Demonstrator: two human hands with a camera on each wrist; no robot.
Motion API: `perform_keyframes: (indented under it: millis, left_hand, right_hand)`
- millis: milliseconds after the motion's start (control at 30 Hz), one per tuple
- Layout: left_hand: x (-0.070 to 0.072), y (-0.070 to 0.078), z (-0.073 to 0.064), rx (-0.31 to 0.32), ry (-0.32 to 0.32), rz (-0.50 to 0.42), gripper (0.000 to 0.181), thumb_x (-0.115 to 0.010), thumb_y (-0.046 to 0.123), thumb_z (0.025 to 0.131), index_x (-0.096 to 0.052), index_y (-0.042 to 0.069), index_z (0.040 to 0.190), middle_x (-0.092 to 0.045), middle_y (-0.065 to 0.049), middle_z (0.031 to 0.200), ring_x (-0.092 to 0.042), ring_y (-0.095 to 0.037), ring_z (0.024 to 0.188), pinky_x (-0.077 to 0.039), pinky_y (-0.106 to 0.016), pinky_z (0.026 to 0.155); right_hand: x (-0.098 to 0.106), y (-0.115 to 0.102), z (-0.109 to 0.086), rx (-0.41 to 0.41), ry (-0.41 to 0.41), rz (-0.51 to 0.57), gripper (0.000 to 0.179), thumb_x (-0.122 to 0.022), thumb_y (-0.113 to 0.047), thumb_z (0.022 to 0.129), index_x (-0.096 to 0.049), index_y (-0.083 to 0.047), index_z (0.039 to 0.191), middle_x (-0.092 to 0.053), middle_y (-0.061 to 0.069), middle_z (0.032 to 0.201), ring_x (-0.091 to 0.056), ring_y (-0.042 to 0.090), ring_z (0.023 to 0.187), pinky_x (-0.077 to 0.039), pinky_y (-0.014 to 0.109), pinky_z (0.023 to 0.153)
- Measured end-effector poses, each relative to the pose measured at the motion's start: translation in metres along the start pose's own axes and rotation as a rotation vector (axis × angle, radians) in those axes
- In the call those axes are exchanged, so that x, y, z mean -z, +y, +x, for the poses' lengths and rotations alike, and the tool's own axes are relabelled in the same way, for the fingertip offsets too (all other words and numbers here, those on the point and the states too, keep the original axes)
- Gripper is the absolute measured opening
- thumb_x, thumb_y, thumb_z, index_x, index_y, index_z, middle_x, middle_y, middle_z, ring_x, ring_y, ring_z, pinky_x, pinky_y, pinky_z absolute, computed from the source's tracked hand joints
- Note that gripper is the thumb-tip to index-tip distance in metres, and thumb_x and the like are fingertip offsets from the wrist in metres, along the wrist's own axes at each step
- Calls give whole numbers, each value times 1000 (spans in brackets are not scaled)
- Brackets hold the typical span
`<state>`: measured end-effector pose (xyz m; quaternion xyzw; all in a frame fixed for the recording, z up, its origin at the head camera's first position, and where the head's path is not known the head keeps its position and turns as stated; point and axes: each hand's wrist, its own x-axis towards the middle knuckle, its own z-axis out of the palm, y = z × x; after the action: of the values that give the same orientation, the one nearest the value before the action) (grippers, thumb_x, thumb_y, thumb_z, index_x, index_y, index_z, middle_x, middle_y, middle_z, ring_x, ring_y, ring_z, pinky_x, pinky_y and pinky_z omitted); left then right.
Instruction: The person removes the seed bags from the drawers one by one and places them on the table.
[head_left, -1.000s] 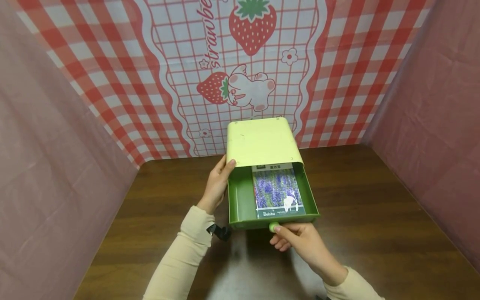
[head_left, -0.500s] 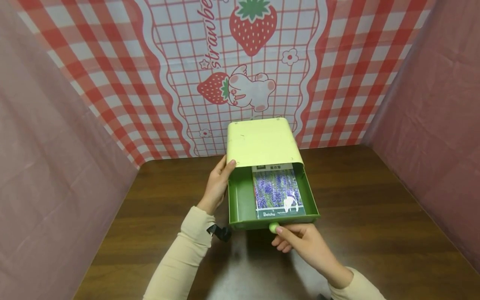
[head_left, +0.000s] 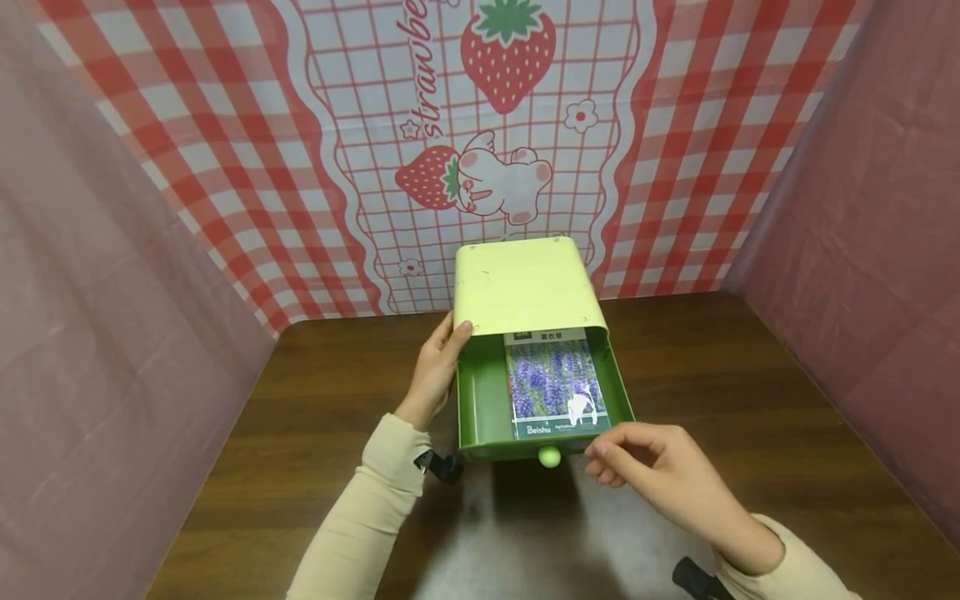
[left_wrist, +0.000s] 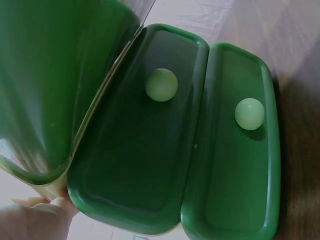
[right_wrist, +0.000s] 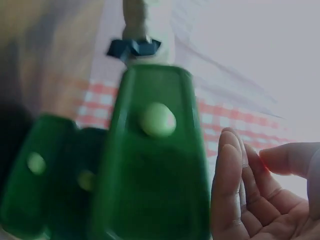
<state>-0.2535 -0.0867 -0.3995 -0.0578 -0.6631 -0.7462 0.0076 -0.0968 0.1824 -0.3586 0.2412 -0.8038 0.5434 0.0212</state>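
A pale yellow-green drawer cabinet (head_left: 525, 287) stands on the table, its green top drawer (head_left: 483, 404) pulled out. Inside the drawer lies a flat packet (head_left: 555, 383) printed with purple flowers, its far end under the cabinet top. My left hand (head_left: 433, 371) rests against the cabinet's left side, thumb at the front top corner and fingers along the side. My right hand (head_left: 667, 471) is just right of the drawer's round light-green knob (head_left: 550, 456), apart from it. In the right wrist view, the fingers are loosely bent, holding nothing, with the thumb apart.
Two closed lower drawers (left_wrist: 135, 140) with round knobs show in the left wrist view. A wooden table (head_left: 750, 400) surrounds the cabinet. Behind it hangs a red-checked strawberry cloth (head_left: 690, 167); pink curtains (head_left: 862, 250) stand at both sides.
My right hand has let go of the drawer knob and moved to the right. The left hand, the drawer and the packet stay in place.
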Motion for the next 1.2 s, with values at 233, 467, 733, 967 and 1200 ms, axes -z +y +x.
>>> perform_keyframes:
  millis: [233, 467, 733, 967, 1200]
  left_hand:
    - [0, 0, 0, -3, -1, 18, 70, -57, 35, 98, -27, 8, 155, -27, -12, 161, -30, -29, 146, -29, -45, 119]
    - [-1, 0, -1, 14, 4, 16, 70, -57, 37, 98, -27, 10, 155, -28, -10, 161, -34, -27, 144, -33, -43, 117]
    - [-1, 0, -1, 16, 1, 15, 69, -56, 37, 98, -27, 12, 155, -29, -9, 160, -37, -28, 142, -36, -44, 115]
    - [0, -1, 0, 15, 3, 13, 68, -56, 36, 99, -28, 12, 155, -30, -10, 160, -38, -28, 141, -37, -44, 115]
    - [0, -1, 0, 15, 5, 16, 70, -57, 38, 98, -28, 12, 155, -28, -9, 161, -35, -28, 143, -35, -44, 116]
  right_hand:
    - [20, -14, 20, 153, 121, -225, 17, -65, -2, 92, -73, -15, 101, -73, -5, 94, -68, 5, 82, -56, 19, 67]
    - [25, -9, 51, 202, 109, -502, 31, -71, -12, 90, -66, -19, 120, -67, -7, 114, -60, 4, 94, -54, 28, 74]
    - [23, 1, 81, 61, -107, -664, 55, -69, -31, 92, -53, -6, 138, -56, 11, 136, -53, 29, 126, -46, 54, 102]
    - [17, 11, 96, 29, -215, -826, 74, -71, -41, 89, -43, -4, 146, -46, 17, 146, -49, 34, 131, -47, 53, 103]
    - [10, 16, 104, 62, -284, -1012, 77, -72, -46, 86, -48, 0, 143, -53, 21, 137, -55, 33, 122, -52, 50, 95]
